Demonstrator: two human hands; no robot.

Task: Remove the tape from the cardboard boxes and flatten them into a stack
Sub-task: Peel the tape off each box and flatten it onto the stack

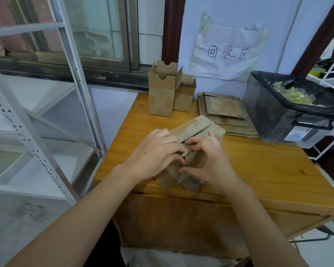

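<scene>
A closed cardboard box [198, 130] lies on its side near the front of the wooden table [268, 176]. My left hand [154, 153] rests over its left side, and the fingertips pinch a lifted end of tape [186, 154]. My right hand [208, 162] grips the box's near end, thumb under and fingers curled on top beside the seam. Two upright open boxes [162, 93] [184, 95] stand at the back of the table. A stack of flattened boxes [226, 112] lies to their right.
A dark plastic bin [278, 120] lined with a black bag holds crumpled tape at the table's right. A paper sign [227, 53] hangs on the wall behind. A white metal shelf rack [46, 112] stands to the left, a window behind it.
</scene>
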